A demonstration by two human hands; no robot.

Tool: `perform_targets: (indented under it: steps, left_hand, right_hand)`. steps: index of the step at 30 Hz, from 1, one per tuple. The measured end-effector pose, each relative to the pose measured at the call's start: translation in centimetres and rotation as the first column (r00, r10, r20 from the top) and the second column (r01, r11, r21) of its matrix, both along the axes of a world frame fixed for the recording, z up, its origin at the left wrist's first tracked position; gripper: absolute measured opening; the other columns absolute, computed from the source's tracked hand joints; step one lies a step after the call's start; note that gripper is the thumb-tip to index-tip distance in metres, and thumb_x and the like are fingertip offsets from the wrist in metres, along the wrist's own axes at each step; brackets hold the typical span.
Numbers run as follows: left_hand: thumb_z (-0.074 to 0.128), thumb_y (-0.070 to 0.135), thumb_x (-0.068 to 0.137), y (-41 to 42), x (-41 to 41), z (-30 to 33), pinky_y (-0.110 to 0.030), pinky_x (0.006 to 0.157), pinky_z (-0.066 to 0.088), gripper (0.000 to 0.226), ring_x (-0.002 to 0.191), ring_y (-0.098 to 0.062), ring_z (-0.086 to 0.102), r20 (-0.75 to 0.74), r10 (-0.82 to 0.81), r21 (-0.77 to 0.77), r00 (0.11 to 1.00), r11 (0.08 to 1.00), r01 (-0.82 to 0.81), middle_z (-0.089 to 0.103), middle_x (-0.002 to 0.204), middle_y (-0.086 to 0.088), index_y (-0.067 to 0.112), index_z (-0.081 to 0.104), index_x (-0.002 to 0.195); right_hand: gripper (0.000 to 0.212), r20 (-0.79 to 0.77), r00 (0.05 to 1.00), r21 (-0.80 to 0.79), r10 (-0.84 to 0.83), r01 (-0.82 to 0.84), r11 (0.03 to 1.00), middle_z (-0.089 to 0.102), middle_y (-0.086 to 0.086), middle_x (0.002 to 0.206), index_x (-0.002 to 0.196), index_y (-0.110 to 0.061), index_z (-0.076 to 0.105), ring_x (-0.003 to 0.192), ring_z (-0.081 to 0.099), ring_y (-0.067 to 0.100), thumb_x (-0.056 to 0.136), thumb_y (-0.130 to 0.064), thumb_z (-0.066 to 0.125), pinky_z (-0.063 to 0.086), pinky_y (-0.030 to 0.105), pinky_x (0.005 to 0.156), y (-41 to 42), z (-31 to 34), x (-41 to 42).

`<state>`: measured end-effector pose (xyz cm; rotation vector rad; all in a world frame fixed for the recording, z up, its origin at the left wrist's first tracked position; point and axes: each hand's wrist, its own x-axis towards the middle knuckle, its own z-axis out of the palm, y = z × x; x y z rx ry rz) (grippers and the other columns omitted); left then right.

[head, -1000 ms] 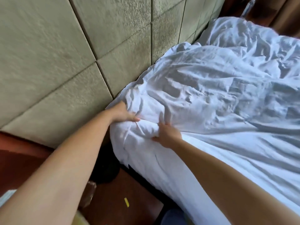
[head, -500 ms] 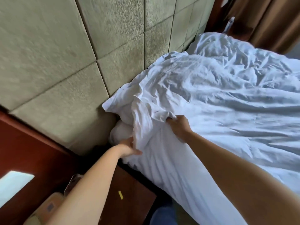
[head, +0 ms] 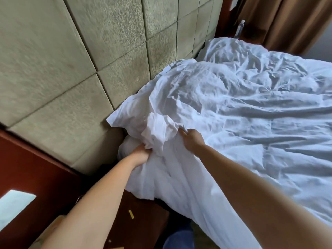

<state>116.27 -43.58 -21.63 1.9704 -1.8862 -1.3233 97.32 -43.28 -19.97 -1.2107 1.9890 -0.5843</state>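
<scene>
Both grip the white duvet: left hand bunching its corner, right hand pinching a fold.

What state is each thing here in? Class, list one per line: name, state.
white bedcover, crumpled, near corner bunched and lifted
left hand, gripping the bunched corner
right hand, pinching a fold of the bedcover
bottle, upright beyond the bed
curtain, hanging

Left grip moved down beneath sheet corner; corner now lifted, bunched.
</scene>
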Motion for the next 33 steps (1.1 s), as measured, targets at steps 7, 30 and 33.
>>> perform_targets:
  steps: [7,30,33]
  left_hand:
    - [0.057,0.041,0.091,1.1,-0.6,3.5,-0.036,0.095,0.049,0.039,0.108,-0.027,0.059,-0.256,0.221,0.081,0.941,0.975,-0.207,0.060,0.119,-0.005,0.015,0.053,0.120]
    - [0.084,0.033,0.069,22.9,-1.8,9.8,-0.028,0.094,0.042,0.072,0.121,-0.020,0.051,0.053,-0.129,0.190,0.990,0.975,0.117,0.056,0.126,0.002,0.020,0.050,0.132]
    - [0.079,0.028,0.075,24.7,-1.2,11.0,-0.028,0.096,0.041,0.066,0.120,-0.019,0.052,0.016,-0.066,0.175,0.998,0.983,0.062,0.056,0.128,0.001,0.019,0.050,0.134]
  right_hand:
    - [0.047,-0.375,0.918,-0.202,0.131,-0.219,0.955,0.041,0.007,0.135,0.134,-0.018,0.044,0.125,0.037,0.026,0.091,-0.036,0.055,0.036,0.035,0.101,6.5,-0.8,0.6]
    - [0.005,0.631,0.776,-0.054,-0.018,0.067,0.996,0.060,0.008,0.077,0.080,-0.011,0.063,0.068,0.057,0.018,0.082,-0.008,0.060,0.045,0.025,0.061,25.2,5.9,-0.7]
    - [0.012,0.488,0.873,-0.114,0.021,0.040,0.993,0.065,0.008,0.091,0.093,-0.010,0.065,0.085,0.062,0.021,0.088,-0.019,0.058,0.050,0.029,0.071,27.0,6.6,-0.4]
